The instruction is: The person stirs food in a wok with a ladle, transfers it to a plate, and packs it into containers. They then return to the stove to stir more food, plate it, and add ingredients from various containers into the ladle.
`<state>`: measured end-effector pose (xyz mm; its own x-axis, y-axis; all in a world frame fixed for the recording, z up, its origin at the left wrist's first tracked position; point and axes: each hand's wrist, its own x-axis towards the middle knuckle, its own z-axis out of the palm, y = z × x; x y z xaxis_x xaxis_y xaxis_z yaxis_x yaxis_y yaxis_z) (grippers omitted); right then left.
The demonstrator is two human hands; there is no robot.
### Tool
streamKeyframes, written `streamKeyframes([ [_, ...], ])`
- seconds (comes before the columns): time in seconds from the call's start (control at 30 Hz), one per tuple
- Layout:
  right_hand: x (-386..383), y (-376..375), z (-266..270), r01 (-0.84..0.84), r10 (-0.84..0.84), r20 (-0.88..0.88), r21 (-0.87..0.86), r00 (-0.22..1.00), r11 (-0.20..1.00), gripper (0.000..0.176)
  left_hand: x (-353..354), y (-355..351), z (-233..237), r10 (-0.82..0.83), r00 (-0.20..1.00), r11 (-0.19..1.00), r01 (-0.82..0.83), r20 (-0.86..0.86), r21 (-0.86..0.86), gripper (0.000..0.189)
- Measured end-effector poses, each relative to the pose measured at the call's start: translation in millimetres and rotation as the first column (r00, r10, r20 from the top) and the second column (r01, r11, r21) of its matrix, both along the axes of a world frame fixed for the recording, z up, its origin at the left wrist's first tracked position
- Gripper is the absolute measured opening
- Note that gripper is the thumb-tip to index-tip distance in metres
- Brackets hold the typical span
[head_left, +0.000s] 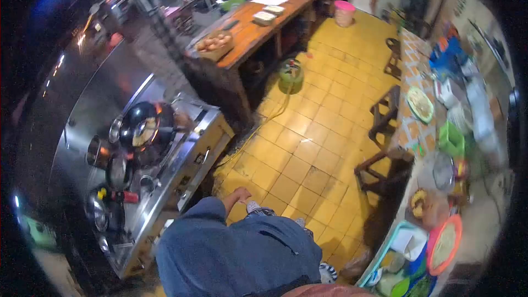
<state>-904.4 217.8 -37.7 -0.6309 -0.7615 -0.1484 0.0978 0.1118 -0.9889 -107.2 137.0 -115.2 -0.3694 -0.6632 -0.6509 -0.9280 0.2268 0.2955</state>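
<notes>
nearest, the left hand (240, 193) hangs from a blue sleeve (192, 231) over the yellow tiled floor (308, 148), empty and slack as far as i can tell; the right hand is out of sight. just to its left stands the steel stove (190, 168), untouched, its long axis running from near left to far right. farther along it a black wok (144, 126) sits over a lit burner, what looks like its handle pointing right, with small pots (99, 151) at its near left. tending that wok well would, i judge, mean stepping closer and gripping the handle firmly, sleeve clear of the flame. beyond are a green gas cylinder (291, 74) and a wooden counter (258, 33) with eggs (214, 42)
</notes>
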Motion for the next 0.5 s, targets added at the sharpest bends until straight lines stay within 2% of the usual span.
streamKeyframes([
  [0.03,6,-33,3,-0.055,0.055,-0.017,-0.012,0.998,0.998,0.04,5,4,2,0.17,0.985,0.967,-0.174,0.038,0.185,0.04],
  [0.07,12,-65,3,-0.113,0.112,-0.032,-0.021,0.993,0.993,0.04,6,9,5,0.228,0.973,0.956,-0.231,0.034,0.179,0.04],
  [0.13,34,-119,4,-0.213,0.211,-0.062,-0.034,0.976,0.976,0.04,8,17,10,-0.007,0.999,0.993,0.0,0.053,0.119,0.027],
  [0.17,47,-138,8,-0.251,0.247,-0.078,-0.041,0.966,0.967,0.039,15,29,-6,0.033,0.998,0.993,-0.039,0.05,0.115,0.027],
  [0.2,61,-152,13,-0.279,0.273,-0.093,-0.049,0.957,0.959,0.039,21,40,-35,-0.04,0.999,0.994,0.037,-0.022,-0.1,0.025],
  [0.23,74,-163,20,-0.299,0.292,-0.112,-0.057,0.95,0.952,0.039,25,46,-51,-0.133,0.989,0.942,0.104,-0.071,-0.318,0.024],
  [0.27,82,-172,20,-0.315,0.304,-0.132,-0.068,0.943,0.947,0.039,23,46,-35,-0.116,0.99,0.941,0.085,-0.075,-0.328,0.024],
  [0.3,90,-180,20,-0.328,0.314,-0.152,-0.08,0.937,0.941,0.039,15,48,-20,0.403,0.889,0.907,-0.42,-0.218,-0.033,0.024],
  [0.33,98,-190,23,-0.343,0.324,-0.175,-0.092,0.93,0.935,0.039,12,48,-9,0.822,0.536,0.57,-0.765,-0.193,0.3,0.024],
  [0.47,143,-220,23,-0.417,0.377,-0.248,-0.135,0.892,0.899,0.039,31,64,0,0.856,0.397,0.49,-0.827,-0.332,0.275,0.024],
  [0.5,159,-226,24,-0.44,0.394,-0.265,-0.145,0.88,0.886,0.038,36,69,11,0.904,0.286,0.389,-0.857,-0.316,0.338,0.025],
])
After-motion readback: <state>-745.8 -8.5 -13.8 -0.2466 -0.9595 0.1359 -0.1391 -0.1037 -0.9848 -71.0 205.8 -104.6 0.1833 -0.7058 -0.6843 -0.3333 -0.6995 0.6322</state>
